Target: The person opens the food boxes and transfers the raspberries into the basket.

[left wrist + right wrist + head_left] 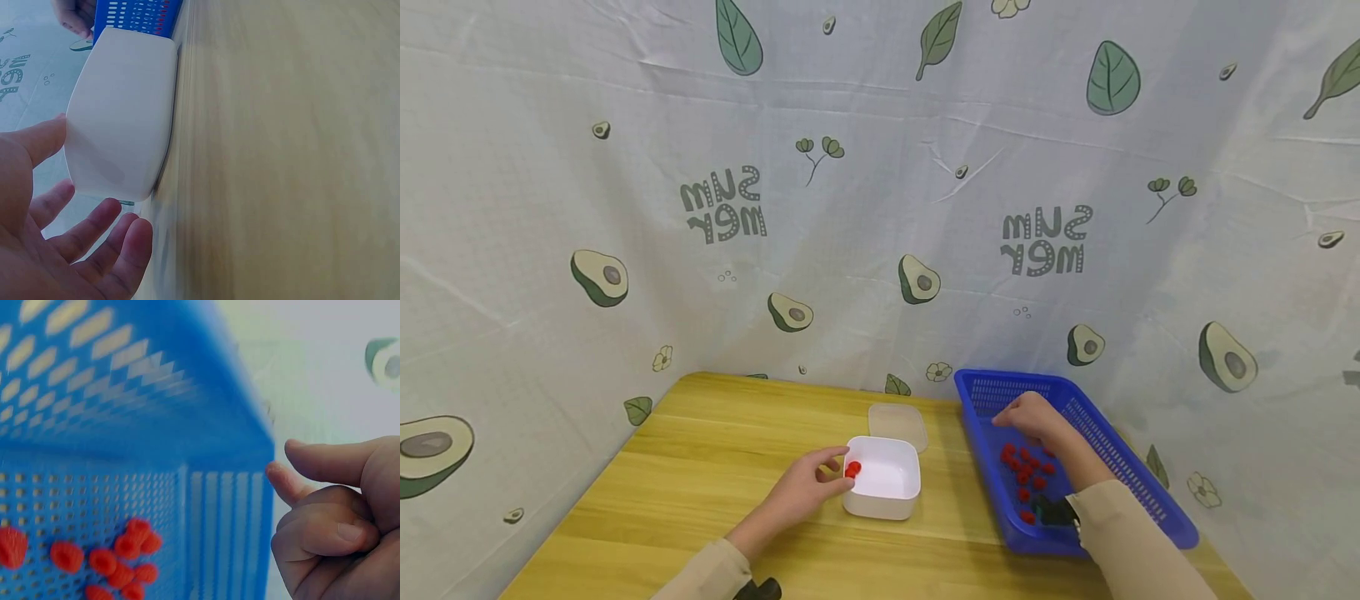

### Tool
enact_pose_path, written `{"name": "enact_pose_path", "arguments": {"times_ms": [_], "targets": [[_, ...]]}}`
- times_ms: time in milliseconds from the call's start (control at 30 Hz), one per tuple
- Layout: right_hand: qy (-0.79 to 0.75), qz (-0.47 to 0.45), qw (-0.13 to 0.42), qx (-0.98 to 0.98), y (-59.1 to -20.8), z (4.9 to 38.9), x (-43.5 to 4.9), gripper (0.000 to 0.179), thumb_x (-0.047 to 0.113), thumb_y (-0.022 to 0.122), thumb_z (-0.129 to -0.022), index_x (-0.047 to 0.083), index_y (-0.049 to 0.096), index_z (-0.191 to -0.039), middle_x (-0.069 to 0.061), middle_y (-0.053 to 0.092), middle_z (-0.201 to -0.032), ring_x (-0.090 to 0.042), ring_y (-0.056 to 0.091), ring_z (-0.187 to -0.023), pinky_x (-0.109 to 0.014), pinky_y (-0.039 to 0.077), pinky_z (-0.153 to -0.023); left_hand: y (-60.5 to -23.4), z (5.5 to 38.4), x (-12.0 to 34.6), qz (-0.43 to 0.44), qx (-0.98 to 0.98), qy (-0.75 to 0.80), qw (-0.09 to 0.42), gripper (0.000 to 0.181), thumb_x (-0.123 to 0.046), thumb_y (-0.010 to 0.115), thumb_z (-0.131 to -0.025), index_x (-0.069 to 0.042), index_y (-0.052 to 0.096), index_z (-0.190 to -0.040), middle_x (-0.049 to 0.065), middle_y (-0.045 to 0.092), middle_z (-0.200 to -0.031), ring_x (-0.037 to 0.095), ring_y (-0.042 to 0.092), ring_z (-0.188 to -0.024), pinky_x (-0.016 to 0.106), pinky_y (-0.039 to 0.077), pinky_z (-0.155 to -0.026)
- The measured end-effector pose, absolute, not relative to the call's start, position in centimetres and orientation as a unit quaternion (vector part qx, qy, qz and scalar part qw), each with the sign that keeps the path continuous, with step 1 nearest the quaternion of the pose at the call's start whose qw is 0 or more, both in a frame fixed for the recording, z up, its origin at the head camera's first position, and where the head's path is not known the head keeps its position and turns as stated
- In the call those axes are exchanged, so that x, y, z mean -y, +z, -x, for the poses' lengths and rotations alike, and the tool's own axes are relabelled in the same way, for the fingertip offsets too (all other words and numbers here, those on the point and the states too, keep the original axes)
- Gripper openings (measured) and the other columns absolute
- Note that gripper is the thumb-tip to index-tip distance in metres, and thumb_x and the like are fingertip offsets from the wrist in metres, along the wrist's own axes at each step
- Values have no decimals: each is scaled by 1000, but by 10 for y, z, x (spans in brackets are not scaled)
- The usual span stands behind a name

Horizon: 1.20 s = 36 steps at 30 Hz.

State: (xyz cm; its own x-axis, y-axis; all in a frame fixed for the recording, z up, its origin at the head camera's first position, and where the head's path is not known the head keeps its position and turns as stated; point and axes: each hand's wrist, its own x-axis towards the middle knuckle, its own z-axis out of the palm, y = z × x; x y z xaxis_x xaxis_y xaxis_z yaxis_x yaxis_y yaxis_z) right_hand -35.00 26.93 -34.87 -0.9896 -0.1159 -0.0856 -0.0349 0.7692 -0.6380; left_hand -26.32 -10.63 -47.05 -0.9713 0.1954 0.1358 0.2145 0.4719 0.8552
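My left hand (805, 487) is at the left side of a white square box (880, 507), fingers spread and loosely bent, its thumb and a fingertip at or very near the box. A few red raspberries (853, 469) lie inside by the left wall. In the left wrist view the box (122, 115) shows its plain outer side. Over the blue basket (988, 467) hovers my right hand (1033, 417), thumb and index finger pointing out with a gap between, other fingers curled in. No raspberry shows in it. Several raspberries (128, 547) lie on the basket's floor.
A translucent lid (898, 423) lies flat behind the box on the wooden table (722, 442). The basket's raised walls stand around the right hand. A patterned cloth (850, 208) hangs behind the table.
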Motion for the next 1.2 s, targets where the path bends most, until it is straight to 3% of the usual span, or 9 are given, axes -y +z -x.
{"name": "enact_pose_path", "arguments": {"times_ms": [133,300,433,533,667,867,1000,1200], "targets": [[-342,49,67,-936,-345,346,-251,15,14,71,-91,-1,73,-89,7,30,-53,-7,23,-44,-25,27,-45,-470,262,106,116,858,-501,8,54,-36,75,-90,-19,60,-139,5,63,-115,21,57,-95,35,49,-75],[-342,55,73,-935,-342,342,-230,29,16,70,-93,-6,73,-111,6,32,-53,-7,24,-44,-24,28,-45,-469,262,106,113,860,-497,9,53,-34,75,-91,-19,60,-139,5,63,-115,22,57,-95,35,48,-75],[-365,60,82,-925,-343,340,-214,28,16,68,-94,-4,72,-114,6,31,-55,-7,22,-44,-24,27,-45,-469,262,106,112,861,-497,9,53,-35,76,-90,-20,60,-139,5,63,-115,22,57,-96,35,49,-75],[-384,69,83,-917,-345,338,-203,26,15,69,-94,-3,73,-113,6,45,-63,-8,23,-46,-25,28,-45,-470,262,106,112,861,-496,8,54,-37,76,-90,-21,60,-139,5,63,-115,22,57,-97,35,49,-76],[-393,77,87,-912,-350,337,-188,23,14,71,-92,-2,75,-108,2,52,-72,-9,25,-47,-24,29,-46,-470,263,106,114,860,-497,8,54,-37,76,-90,-21,60,-139,5,63,-115,22,57,-97,35,49,-76],[-410,76,106,-903,-358,336,-169,21,14,70,-93,-1,75,-108,5,32,-58,-9,20,-45,-23,23,-43,-471,264,106,114,860,-498,7,54,-37,76,-90,-21,60,-139,5,63,-116,22,57,-97,35,49,-75],[-426,81,117,-894,-364,334,-157,20,13,70,-93,-1,74,-107,6,29,-55,-8,20,-45,-22,22,-43,-472,264,106,113,859,-499,5,54,-38,76,-90,-21,60,-139,5,63,-116,22,57,-97,35,49,-75],[-415,87,134,-896,-375,333,-141,20,14,70,-94,1,75,-108,4,36,-59,-9,24,-45,-23,25,-45,-471,264,105,117,856,-503,5,54,-38,75,-90,-20,60,-139,5,63,-115,22,57,-94,34,49,-75]]}}
